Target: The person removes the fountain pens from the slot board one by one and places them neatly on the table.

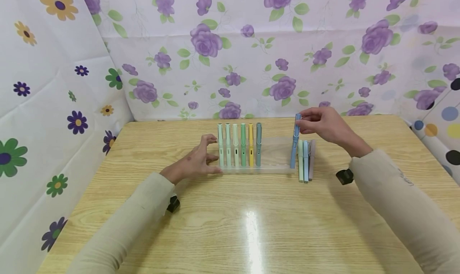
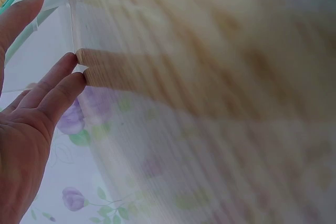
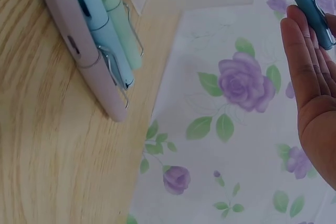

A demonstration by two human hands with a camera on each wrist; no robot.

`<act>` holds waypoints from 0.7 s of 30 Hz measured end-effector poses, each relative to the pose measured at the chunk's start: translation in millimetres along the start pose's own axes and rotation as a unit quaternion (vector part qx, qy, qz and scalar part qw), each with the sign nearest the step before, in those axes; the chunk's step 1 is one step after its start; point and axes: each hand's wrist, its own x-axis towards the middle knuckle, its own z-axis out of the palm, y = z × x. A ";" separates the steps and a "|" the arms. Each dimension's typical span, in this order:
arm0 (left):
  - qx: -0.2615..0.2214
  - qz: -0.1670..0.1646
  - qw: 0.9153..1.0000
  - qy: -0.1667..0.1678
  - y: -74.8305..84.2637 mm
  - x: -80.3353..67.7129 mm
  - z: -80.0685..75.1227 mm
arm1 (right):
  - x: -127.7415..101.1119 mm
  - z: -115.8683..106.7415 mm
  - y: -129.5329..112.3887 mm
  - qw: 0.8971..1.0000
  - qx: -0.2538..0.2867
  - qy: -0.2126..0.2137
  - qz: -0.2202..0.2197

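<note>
- Right hand (image 1: 325, 125): grip pinches the top of a blue plastic pen (image 1: 295, 140), held upright with its lower end at the right end of the clear plastic pen tray (image 1: 273, 168).
- Left hand (image 1: 195, 160): fingers straight, tips touching the tray's left end; contact appears light, wrist view blurred.
- Six pastel pens (image 1: 238, 145) stand in the tray.
- Three pastel pens (image 1: 306, 160) lie on the wooden counter (image 1: 251, 226), just right of the tray.

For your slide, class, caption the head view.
Right hand stands a blue pen in the clear tray; left hand steadies it.
</note>
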 end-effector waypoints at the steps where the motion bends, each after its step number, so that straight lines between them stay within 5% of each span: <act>1: 0.000 0.002 1.000 0.000 0.5 -0.1 -0.1 | -1.0 -1.2 0.9 1.000 -0.002 0.002 0.001; 21: 0.006 0.007 1.000 -0.002 -0.7 0.5 -0.4 | -13.0 -20.2 28.3 0.999 -0.021 0.007 0.046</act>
